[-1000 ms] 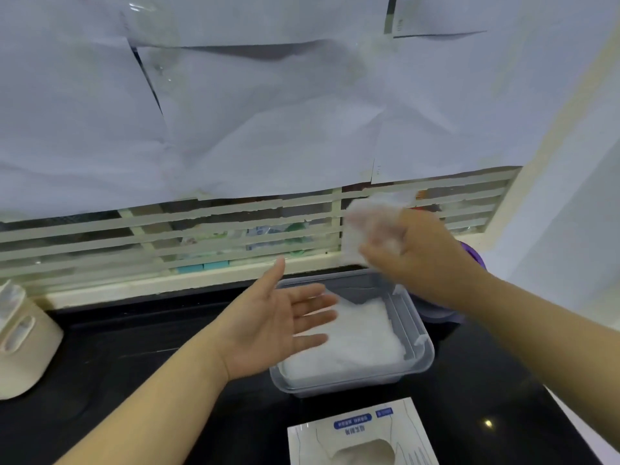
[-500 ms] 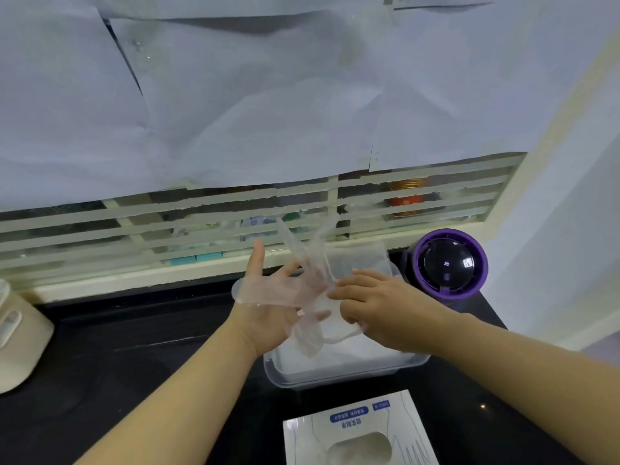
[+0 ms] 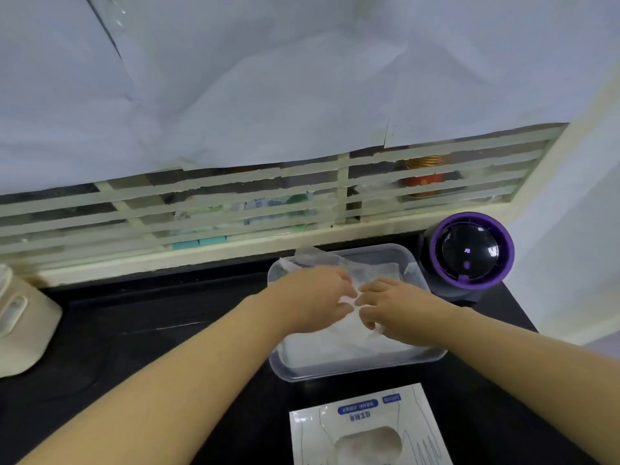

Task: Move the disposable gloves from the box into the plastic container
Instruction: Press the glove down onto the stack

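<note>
Both hands press a thin clear glove into the plastic container, the left hand and right hand pinching its film. It looks featherlight, limp and clingy; best gathered at the cuff. The box lies nearer.

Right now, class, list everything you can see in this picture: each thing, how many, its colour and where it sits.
plastic container: one, clear, centre of the counter
disposable gloves: a translucent white pile, count unclear, inside the container
glove box: one, white with blue labels, near edge, in front of the container
round device: one, purple and black, right of the container
beige holder: one, far left
counter: black
left hand: over the container, on a glove
right hand: over the container, on a glove
</note>
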The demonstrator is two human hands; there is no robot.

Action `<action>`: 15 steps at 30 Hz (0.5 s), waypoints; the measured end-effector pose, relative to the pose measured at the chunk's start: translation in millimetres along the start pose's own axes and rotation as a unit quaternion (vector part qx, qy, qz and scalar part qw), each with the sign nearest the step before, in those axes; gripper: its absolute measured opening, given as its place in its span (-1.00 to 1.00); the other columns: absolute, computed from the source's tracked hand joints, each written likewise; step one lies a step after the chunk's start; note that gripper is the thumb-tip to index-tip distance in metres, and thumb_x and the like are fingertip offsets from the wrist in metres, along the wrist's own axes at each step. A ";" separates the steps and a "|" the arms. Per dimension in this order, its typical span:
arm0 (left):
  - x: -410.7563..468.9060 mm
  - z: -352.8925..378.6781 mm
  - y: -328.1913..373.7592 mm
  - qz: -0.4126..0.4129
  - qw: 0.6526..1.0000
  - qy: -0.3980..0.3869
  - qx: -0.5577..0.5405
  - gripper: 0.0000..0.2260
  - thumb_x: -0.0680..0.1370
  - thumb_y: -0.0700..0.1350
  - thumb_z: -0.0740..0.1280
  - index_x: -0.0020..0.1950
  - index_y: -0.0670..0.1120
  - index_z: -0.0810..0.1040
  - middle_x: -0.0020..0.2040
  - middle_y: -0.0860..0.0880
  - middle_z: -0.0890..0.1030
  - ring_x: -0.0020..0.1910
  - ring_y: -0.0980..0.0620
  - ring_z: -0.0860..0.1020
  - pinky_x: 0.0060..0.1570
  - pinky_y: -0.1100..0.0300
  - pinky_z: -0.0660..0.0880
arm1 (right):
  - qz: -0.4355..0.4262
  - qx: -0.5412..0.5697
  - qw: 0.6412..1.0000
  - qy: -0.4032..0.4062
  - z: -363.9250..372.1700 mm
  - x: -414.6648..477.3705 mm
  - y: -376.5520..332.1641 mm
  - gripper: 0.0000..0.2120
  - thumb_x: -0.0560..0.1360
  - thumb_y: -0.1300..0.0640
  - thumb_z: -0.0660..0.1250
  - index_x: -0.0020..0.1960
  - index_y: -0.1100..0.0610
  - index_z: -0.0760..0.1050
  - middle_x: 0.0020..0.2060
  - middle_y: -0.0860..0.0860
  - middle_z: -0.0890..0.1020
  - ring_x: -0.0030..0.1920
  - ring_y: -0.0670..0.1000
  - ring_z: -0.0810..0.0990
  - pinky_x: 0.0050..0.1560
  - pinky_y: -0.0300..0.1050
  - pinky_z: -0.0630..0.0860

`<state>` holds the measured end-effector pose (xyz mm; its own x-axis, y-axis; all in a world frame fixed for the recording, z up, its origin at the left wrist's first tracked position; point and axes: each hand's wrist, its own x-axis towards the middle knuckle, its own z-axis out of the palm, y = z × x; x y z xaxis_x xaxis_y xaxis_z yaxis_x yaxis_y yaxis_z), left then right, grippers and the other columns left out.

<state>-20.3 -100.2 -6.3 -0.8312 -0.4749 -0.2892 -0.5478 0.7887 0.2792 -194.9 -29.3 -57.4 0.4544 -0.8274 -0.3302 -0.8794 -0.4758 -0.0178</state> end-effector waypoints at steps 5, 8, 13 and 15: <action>28.4 24.9 -12.9 -0.076 0.986 -0.146 0.026 -0.69 0.65 -0.01 0.17 0.28 -0.08 0.58 0.27 -0.02 0.57 0.21 -0.04 0.52 0.21 0.10 0.43 | 0.075 0.038 0.990 -0.109 -13.2 -6.9 1.0 -0.62 0.56 0.01 0.29 0.36 -0.04 0.43 0.47 0.02 0.30 0.49 0.09 0.15 0.50 0.06 0.08; 30.2 29.6 -19.0 -0.092 0.985 -0.145 -0.010 -0.70 0.64 0.00 0.21 0.33 -0.02 0.54 0.32 0.02 0.54 0.27 0.00 0.48 0.23 0.15 0.39 | 0.104 0.137 0.985 -0.034 -20.9 1.1 -2.2 -0.70 0.59 0.07 0.22 0.31 -0.03 0.50 0.34 -0.02 0.47 0.33 0.04 0.40 0.35 0.02 0.34; 35.4 43.8 -24.2 -0.109 0.980 -0.162 -0.031 -0.59 0.61 -0.04 0.28 0.46 -0.04 0.35 0.32 -0.03 0.51 0.27 -0.03 0.48 0.22 0.13 0.41 | 0.134 0.207 0.969 -0.003 -0.6 28.8 -19.1 -0.54 0.55 0.12 0.33 0.42 0.08 0.32 0.35 0.06 0.37 0.30 0.09 0.38 0.28 -0.02 0.39; 35.8 54.0 -27.5 -0.117 0.975 -0.185 -0.023 -0.50 0.59 -0.03 0.31 0.51 0.00 0.26 0.31 -0.02 0.51 0.25 -0.04 0.48 0.21 0.10 0.44 | 0.156 0.196 0.967 -0.038 16.1 32.9 -20.3 -0.42 0.50 0.10 0.39 0.44 0.10 0.23 0.38 0.10 0.27 0.33 0.12 0.30 0.27 0.01 0.40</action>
<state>-29.8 -117.8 -73.8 -0.5965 -0.4590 -0.6584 -0.7288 0.6534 0.2047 -164.5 -42.1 -83.1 0.1590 -0.8813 -0.4450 -0.9652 -0.0439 -0.2579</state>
